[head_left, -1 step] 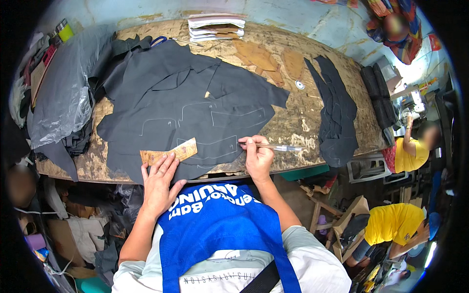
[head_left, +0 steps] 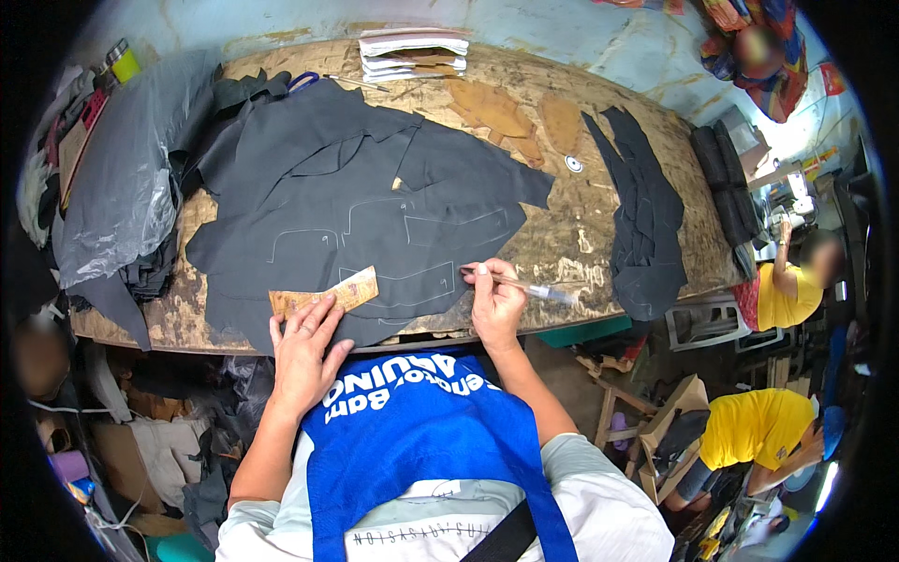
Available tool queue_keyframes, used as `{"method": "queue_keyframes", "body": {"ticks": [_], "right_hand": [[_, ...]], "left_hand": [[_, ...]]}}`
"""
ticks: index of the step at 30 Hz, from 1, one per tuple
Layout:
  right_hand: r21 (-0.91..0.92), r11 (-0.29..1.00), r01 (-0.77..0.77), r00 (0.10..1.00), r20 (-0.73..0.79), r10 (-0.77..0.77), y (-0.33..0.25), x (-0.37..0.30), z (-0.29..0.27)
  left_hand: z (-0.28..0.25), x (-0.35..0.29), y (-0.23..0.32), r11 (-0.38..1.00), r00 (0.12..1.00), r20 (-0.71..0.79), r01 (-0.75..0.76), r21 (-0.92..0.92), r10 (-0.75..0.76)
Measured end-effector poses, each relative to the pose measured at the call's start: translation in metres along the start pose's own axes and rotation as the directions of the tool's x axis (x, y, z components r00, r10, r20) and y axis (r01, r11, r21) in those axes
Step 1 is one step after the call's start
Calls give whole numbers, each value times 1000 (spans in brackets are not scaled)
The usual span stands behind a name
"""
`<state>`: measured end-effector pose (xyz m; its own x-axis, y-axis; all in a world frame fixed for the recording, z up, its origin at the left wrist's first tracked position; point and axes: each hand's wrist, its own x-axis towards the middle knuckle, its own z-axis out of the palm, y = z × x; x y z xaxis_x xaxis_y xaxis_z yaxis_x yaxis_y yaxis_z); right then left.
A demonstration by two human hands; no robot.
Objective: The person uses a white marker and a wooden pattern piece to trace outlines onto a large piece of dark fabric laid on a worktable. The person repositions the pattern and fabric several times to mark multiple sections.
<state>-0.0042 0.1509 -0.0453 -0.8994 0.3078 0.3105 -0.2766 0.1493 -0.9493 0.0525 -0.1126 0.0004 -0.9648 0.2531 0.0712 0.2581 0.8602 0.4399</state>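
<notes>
Template [head_left: 358, 287] on sheet [head_left: 290, 206] on table [head_left: 581, 234], paper stack [head_left: 413, 54] behind, pile [head_left: 646, 215] to right.

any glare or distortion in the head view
Head view throughout: the worn brown wooden table bows from fisheye distortion; white glare burns out one patch upper right; pale reflections streak the translucent grey plastic bundle; the flat black sheet material shows no harsh glare.

Evenly lit across the desk [head_left: 595, 239] and dark material [head_left: 304, 211], glaring white at upper right, streaked with shine on the plastic sheet [head_left: 122, 178]; shadowed below the desk; fairly sharp at centre, bent toward a round black rim.
</notes>
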Motion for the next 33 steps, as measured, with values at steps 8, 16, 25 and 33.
{"method": "queue_keyframes", "body": {"ticks": [8,16,25,33], "right_hand": [[-310,948,75,993,107,-44,-27,-1,4],[-812,579,-70,997,-80,8,-21,42,-24],[-762,633,-132,991,-106,79,-21,59,-14],[-588,800,-120,984,38,175,-14,61,-8]], "left_hand": [[3,28,-9,983,973,-226,15,-181,-56],[12,28,-13,969,909,-416,-129,-212,30],[13,22,-15,967,866,-489,-207,-148,110],[18,20,-17,966,812,-572,-227,-126,116]]}}
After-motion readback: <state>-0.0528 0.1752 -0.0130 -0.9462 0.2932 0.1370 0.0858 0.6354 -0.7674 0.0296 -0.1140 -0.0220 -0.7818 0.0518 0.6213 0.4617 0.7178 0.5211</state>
